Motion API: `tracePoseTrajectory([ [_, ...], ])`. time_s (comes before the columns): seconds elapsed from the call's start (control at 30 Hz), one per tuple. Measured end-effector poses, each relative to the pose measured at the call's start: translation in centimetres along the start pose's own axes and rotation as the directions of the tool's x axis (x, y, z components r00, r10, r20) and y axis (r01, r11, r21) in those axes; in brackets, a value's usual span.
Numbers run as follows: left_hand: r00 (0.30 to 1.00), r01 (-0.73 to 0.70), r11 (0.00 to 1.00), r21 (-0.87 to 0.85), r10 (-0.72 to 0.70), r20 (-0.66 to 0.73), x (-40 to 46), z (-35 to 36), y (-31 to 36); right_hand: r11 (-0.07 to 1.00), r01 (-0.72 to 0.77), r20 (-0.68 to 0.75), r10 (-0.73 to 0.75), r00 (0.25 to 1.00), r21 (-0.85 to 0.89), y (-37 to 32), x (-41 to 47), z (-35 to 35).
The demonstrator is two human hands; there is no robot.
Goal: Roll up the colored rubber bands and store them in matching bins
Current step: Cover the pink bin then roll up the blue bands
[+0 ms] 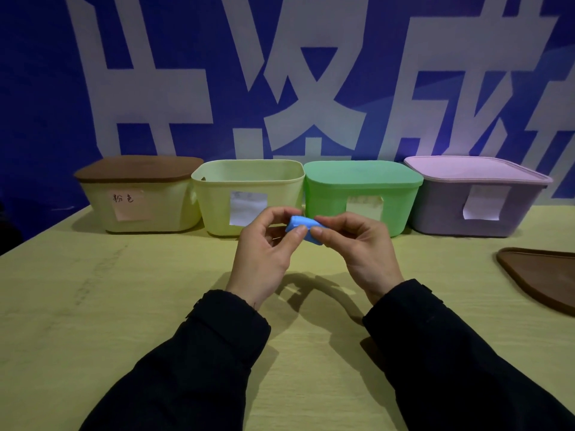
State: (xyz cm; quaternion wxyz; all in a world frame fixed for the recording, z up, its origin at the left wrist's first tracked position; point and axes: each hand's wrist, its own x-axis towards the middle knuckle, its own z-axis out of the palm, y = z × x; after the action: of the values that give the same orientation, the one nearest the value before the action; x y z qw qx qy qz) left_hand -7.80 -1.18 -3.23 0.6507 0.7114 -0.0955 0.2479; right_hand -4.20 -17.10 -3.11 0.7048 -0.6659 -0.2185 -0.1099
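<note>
A small blue rubber band roll is held above the table between both hands. My left hand pinches its left end with thumb and fingers. My right hand pinches its right end. Behind the hands stand several bins in a row: a cream bin with a brown lid, an uncovered pale yellow bin, a green bin with a green lid and a purple bin with a pink lid. Each bin has a paper label on its front.
A loose brown lid lies on the pale wooden table at the right edge. A blue wall with large white characters stands right behind the bins.
</note>
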Motion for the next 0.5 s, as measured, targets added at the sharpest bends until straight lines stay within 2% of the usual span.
tracePoseTrajectory([
  [0.17, 0.998, 0.002, 0.998, -0.061, -0.005, -0.057, -0.1, 0.2, 0.2, 0.996, 0.032, -0.016, -0.034, 0.999, -0.085, 0.3, -0.3, 0.2],
  [0.27, 0.996, 0.013, 0.994, -0.112, -0.023, -0.090, -0.1, 0.1, 0.0, 0.997, 0.056, -0.030, -0.058, 0.998, -0.056, 0.2, -0.3, 0.5],
  [0.5, 0.990, 0.078, 0.997, -0.002, -0.078, -0.116, 2.7, -1.8, 0.3, 0.984, 0.046, 0.007, -0.046, 0.999, -0.172, 0.5, 3.3, 2.0],
])
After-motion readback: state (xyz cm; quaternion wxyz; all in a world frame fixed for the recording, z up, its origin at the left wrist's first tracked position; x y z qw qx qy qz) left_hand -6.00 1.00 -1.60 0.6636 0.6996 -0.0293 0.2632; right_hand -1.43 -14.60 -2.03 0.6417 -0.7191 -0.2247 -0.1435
